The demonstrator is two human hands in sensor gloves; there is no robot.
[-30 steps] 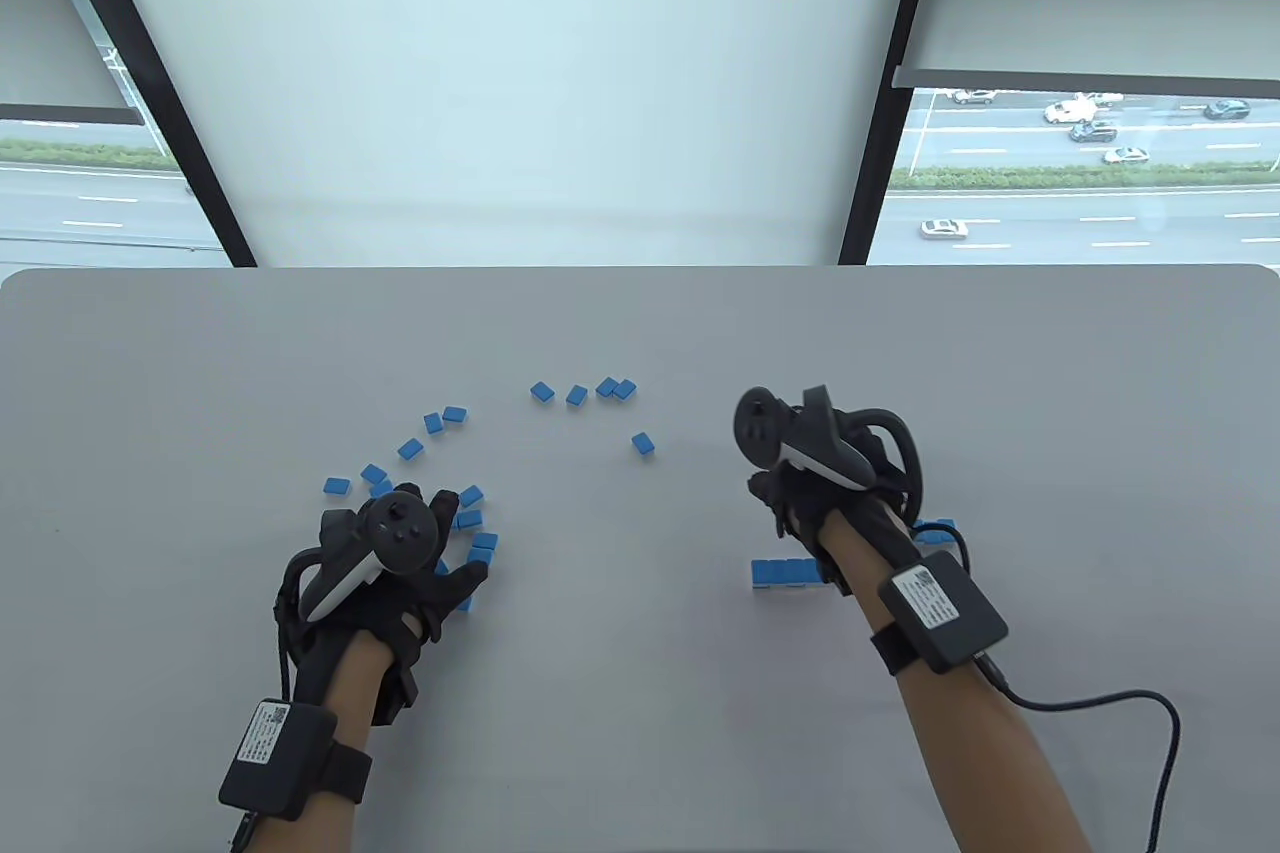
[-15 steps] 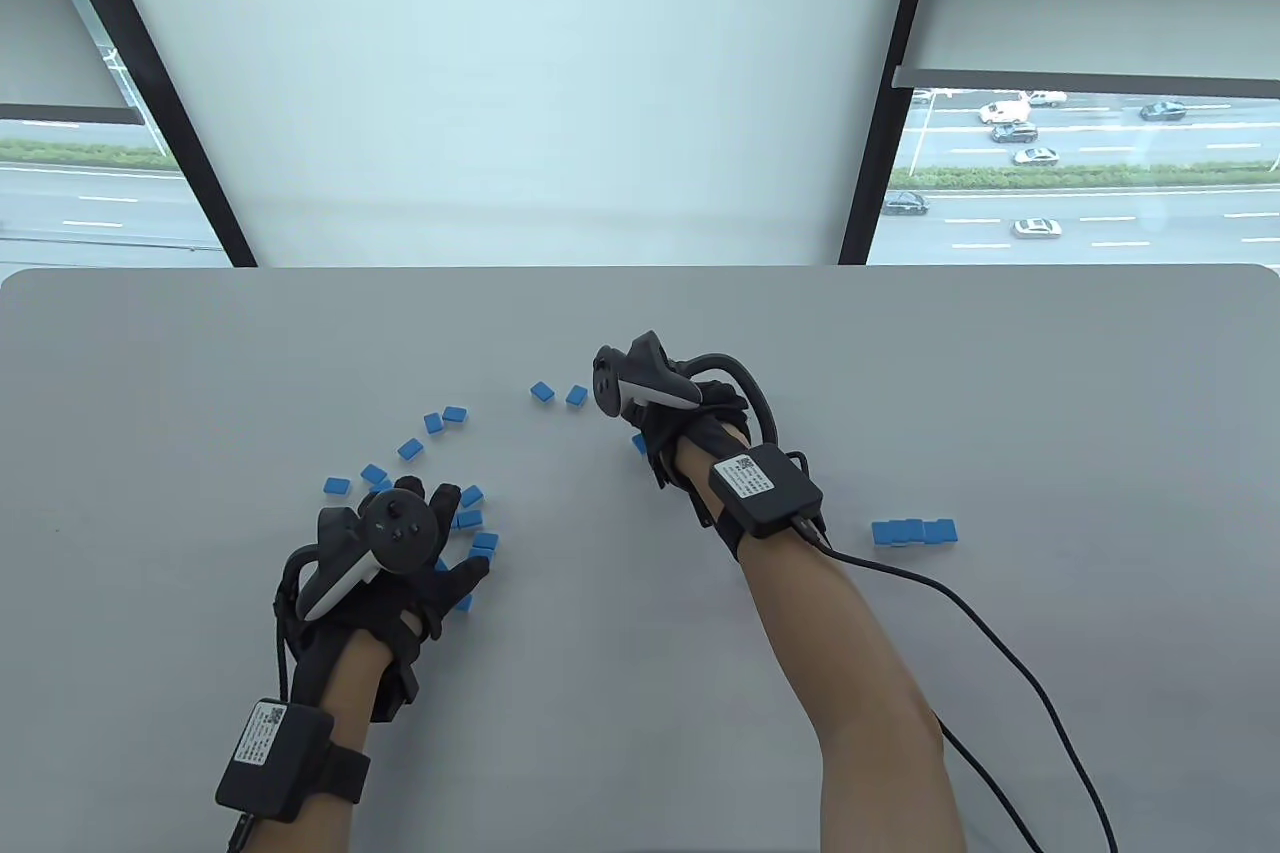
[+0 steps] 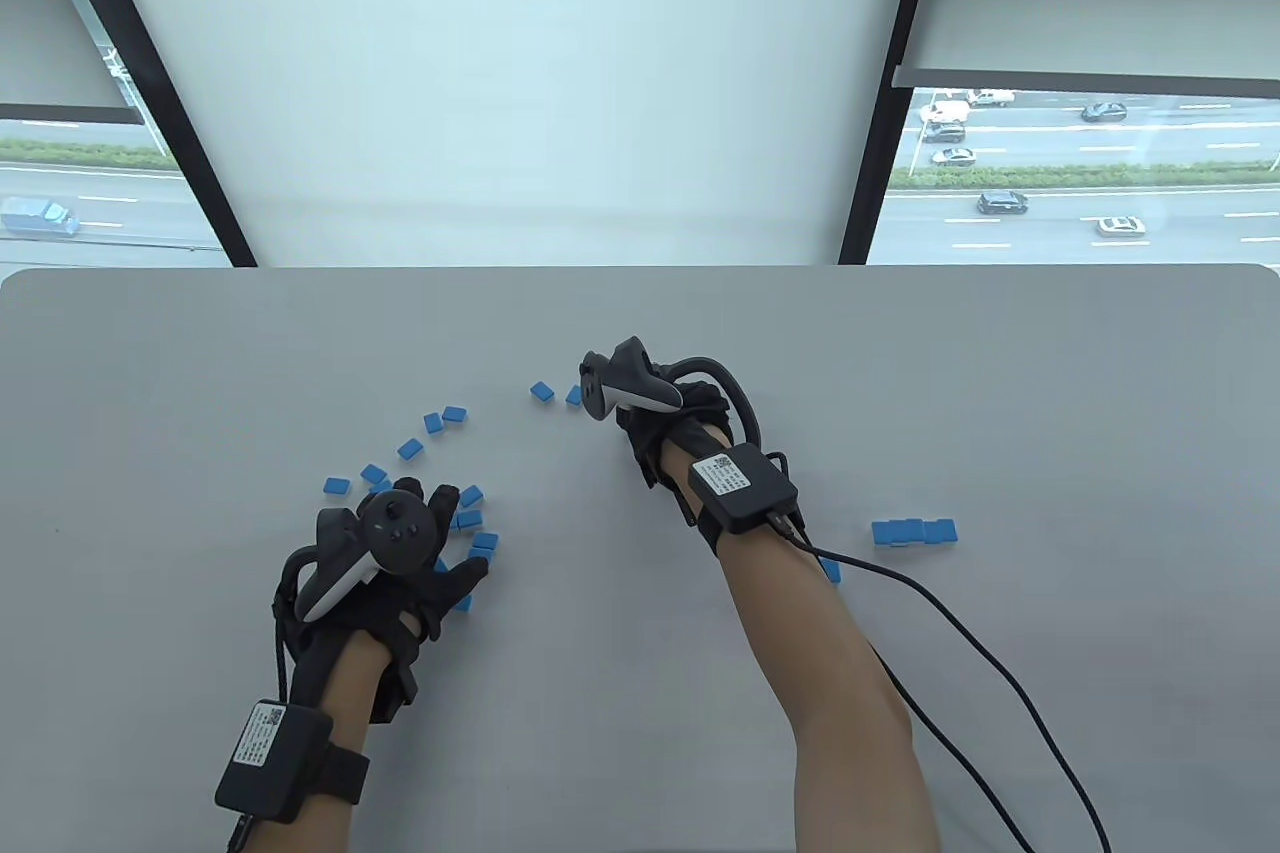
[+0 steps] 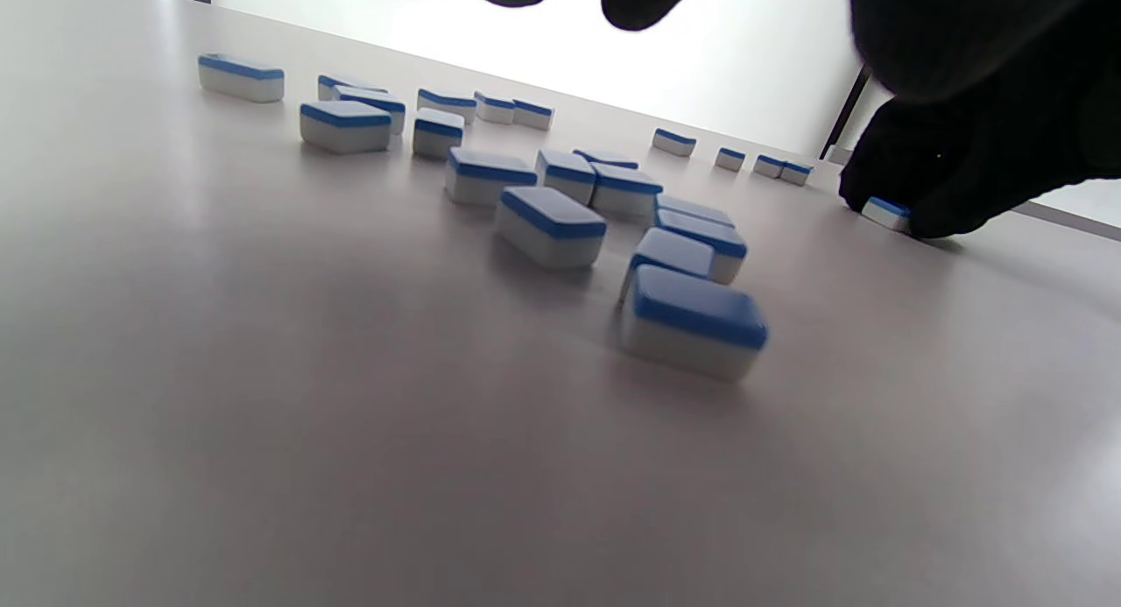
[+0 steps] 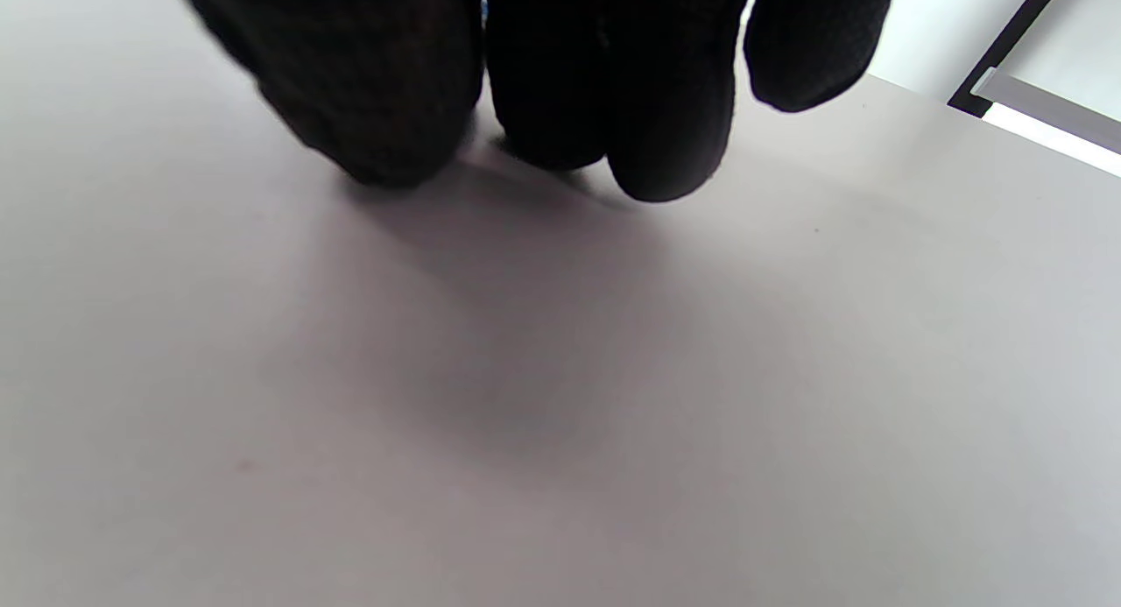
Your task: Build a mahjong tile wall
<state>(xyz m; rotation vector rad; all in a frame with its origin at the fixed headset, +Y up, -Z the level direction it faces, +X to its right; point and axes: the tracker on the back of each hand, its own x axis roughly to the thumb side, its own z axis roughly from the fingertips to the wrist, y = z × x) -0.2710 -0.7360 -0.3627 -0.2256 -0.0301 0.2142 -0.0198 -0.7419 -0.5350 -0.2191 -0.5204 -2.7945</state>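
Fingers (image 5: 560, 81) of the right hand (image 3: 665, 413) pinch a mahjong tile (image 4: 884, 211); left hand (image 3: 400, 558) lies relaxed. Short row (image 3: 913, 531) at four o'clock; most tiles (image 4: 552, 226) remain loose.

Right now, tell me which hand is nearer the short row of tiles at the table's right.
Right. The right hand is left of the tile row; the left hand lies much farther left.

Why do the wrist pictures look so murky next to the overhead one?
Left wrist view: bright window glare behind turns the left hand's fingers into black shapes, and far tiles blur while the nearest tile stays fairly sharp. Right wrist view: the right hand's fingers hang too close, dark and soft, casting a smudgy shadow on the table. Table view: evenly lit.
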